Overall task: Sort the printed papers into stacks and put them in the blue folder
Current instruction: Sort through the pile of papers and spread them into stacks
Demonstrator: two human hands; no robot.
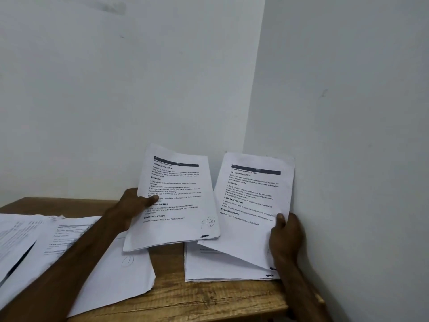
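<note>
My left hand [133,203] grips the left edge of a printed sheet [176,205] and holds it raised above the table; a handwritten circled number shows at its lower right corner. My right hand [286,238] pinches the right edge of a second printed sheet [250,205], lifted and tilted toward me. Under that sheet a stack of papers [209,263] lies flat on the wooden table [185,300]. More printed papers [111,270] lie spread under my left arm and at the far left [21,235]. No blue folder is in view.
The table sits in a corner of two white walls [162,77], with the right wall [359,135] close beside my right hand. The table's front edge runs along the bottom, and its right end stops near my right forearm.
</note>
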